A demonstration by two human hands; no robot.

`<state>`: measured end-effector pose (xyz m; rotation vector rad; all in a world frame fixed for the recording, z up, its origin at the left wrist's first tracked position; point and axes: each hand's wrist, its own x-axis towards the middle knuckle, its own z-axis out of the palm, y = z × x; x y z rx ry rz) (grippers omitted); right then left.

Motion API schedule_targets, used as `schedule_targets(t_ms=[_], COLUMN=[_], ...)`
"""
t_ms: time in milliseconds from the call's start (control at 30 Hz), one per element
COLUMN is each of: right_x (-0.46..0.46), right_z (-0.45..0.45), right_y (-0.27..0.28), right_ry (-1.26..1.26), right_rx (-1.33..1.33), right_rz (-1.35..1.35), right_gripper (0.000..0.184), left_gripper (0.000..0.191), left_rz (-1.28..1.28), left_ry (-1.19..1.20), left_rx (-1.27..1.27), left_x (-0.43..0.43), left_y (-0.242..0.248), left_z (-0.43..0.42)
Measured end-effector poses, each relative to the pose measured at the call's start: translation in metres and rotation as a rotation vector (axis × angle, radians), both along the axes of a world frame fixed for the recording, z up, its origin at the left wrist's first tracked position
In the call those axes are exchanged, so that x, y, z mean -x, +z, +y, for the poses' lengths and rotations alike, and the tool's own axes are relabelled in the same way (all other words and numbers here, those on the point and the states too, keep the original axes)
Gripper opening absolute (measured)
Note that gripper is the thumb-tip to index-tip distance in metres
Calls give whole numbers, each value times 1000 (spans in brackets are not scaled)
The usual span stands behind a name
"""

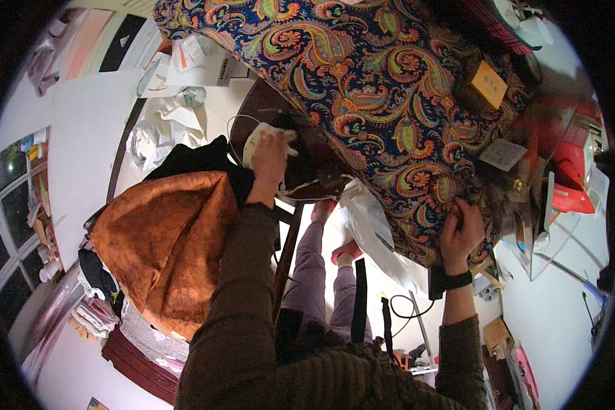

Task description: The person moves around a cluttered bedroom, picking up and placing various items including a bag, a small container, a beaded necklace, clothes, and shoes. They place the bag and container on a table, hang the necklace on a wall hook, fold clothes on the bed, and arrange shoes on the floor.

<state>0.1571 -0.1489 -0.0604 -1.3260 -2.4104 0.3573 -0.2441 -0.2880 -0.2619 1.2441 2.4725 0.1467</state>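
Observation:
My left hand (270,156) presses a white cloth (254,141) with small coloured marks onto the dark wooden tabletop (274,114). Its fingers spread over the cloth, and part of the cloth shows past the fingertips. A paisley tablecloth (348,87) in navy, orange and green covers the rest of the table, its slanting edge leaving the dark wood bare on the left. At the right, my right hand (461,236) is curled with the tablecloth's near right part pinched in its fingers. A thin pale cable (307,197) runs along the bare wood's near edge.
A yellow box (488,85) and a silvery packet (502,155) lie on the tablecloth's right side. An orange-brown cover (169,251) drapes over a chair beside my left arm. White plastic bags (166,130) stand on the floor at left; clear plastic sheeting (366,220) hangs below the table.

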Motion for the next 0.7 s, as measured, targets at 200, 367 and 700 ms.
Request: schedule_targets(t_ms=[200, 367, 700], right_x=[2, 7, 3], right_z=[3, 3, 0], right_y=[0, 2, -1], right_ry=[13, 12, 11], right_rx=[-36, -69, -20], right_rz=[-43, -22, -25], right_gripper=[22, 21, 24], left_gripper=[30, 28, 34], left_rz=[87, -214, 19], left_ry=[185, -104, -74], left_rx=[-330, 205, 106], left_x=[19, -51, -77], left_y=[93, 66, -40], left_z=[-2, 12, 1])
